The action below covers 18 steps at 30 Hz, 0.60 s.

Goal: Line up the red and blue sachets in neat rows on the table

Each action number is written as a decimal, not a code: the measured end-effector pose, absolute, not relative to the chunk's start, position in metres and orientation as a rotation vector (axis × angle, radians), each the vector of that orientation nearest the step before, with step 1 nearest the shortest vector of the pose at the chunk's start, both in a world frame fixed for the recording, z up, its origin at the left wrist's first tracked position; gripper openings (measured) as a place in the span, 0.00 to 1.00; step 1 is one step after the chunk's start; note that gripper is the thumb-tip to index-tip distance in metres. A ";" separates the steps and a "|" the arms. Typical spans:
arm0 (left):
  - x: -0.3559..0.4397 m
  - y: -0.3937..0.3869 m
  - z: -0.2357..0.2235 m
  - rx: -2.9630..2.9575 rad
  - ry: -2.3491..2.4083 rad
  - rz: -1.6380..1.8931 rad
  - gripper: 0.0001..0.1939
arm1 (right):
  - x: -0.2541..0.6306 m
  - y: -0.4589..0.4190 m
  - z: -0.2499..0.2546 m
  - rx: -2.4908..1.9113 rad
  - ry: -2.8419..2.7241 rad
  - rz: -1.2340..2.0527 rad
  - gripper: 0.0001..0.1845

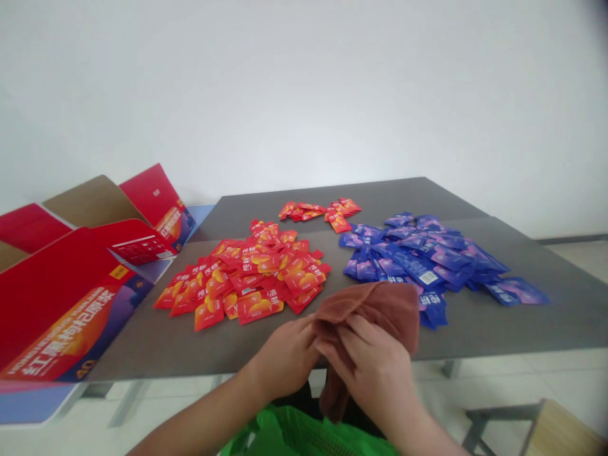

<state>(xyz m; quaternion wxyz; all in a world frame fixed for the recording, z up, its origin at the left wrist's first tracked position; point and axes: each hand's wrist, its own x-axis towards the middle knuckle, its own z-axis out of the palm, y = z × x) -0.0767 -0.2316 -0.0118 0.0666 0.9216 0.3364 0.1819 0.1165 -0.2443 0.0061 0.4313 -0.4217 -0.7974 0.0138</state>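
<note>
A brown cloth (384, 310) is bunched between my two hands just in front of the table's near edge, with one end hanging down. My left hand (287, 354) is closed on the cloth's left side, its fingertips partly hidden by the folds. My right hand (375, 361) grips the cloth from the right, fingers pressed into it. Beyond the cloth to the left lies a heap of red sachets (259, 263). To the right spreads a heap of blue-purple sachets (418, 247), its near edge partly covered by the cloth.
A dark grey table (156, 348) carries the heaps, with a smaller group of red sachets (339, 212) farther back. At the left stands an open red carton (61, 304). Below my hands is a green mesh bag (304, 437). A wooden stool (560, 430) stands at lower right.
</note>
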 end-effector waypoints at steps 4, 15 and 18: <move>-0.099 -0.229 -0.002 2.900 1.053 0.497 0.22 | 0.125 -0.225 -0.008 -1.325 -1.917 0.122 0.19; -0.162 -0.153 -0.001 2.282 2.215 0.604 0.19 | 0.136 -0.219 -0.034 -1.318 -1.638 0.439 0.19; -0.153 -0.153 -0.009 2.468 2.213 0.602 0.19 | 0.137 -0.217 -0.039 -1.332 -1.632 0.425 0.19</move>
